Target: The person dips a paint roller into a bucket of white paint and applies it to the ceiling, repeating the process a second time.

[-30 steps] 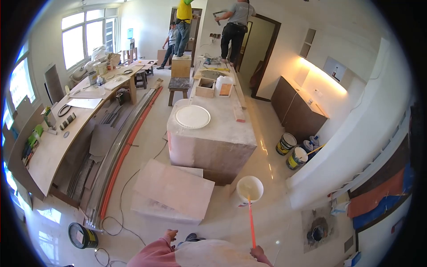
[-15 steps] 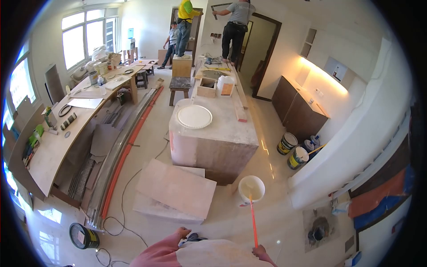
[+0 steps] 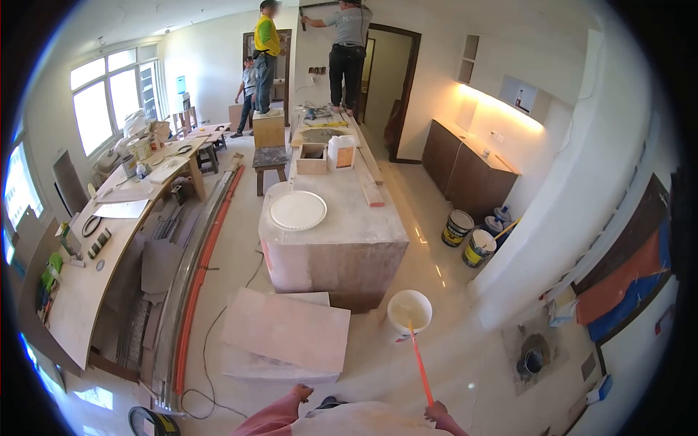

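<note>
Right hand (image 3: 436, 412) grips orange handle (image 3: 421, 367) in bucket (image 3: 397, 305); left hand (image 3: 302, 392) unclear, cannot tell.

No lettering can be read. The print is too small or blurred on the white bucket (image 3: 409, 312) ahead of the right hand (image 3: 436, 412), the two paint buckets (image 3: 469, 238) farther off to its right, and the white jug (image 3: 342, 153) on the table (image 3: 342, 211).

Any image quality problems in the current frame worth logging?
Head view: strong fisheye curvature inside a black rim; windows blown out at left; warm strip light glowing at right; glare patches on the glossy floor; both hands small but readable, far details soft.
</note>
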{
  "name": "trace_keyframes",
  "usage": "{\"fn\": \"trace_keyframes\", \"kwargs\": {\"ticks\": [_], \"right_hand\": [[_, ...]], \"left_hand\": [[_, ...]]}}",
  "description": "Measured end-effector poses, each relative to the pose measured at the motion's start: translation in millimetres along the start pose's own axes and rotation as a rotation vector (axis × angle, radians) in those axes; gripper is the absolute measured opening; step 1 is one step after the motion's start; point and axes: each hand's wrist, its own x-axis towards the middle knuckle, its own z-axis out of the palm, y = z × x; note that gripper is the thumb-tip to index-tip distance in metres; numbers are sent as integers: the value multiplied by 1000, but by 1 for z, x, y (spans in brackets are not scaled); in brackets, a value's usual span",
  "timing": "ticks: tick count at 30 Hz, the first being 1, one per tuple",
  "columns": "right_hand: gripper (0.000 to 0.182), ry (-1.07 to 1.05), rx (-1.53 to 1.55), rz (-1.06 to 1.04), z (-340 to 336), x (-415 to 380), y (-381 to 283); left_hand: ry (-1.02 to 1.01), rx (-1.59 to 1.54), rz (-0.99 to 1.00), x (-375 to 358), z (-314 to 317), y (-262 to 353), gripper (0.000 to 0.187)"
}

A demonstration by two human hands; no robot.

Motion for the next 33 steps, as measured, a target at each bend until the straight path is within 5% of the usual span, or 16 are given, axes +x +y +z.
{"fn": "trace_keyframes", "kwargs": {"ticks": [23,25,27,29,33], "right_hand": [[25,-172,89,139,-2,4,-13],[31,-246,-71,-101,0,24,12],[34,-218,-99,-114,-5,31,11],[34,-100,12,99,4,16,-7],[33,-95,30,115,1,2,-18]], "left_hand": [[-45,65,19,24,-3,14,40],[-49,87,40,21,-11,22,41],[-52,105,50,24,-15,31,41],[-51,120,38,27,-18,36,42],[-57,111,58,30,-17,43,39]]}}
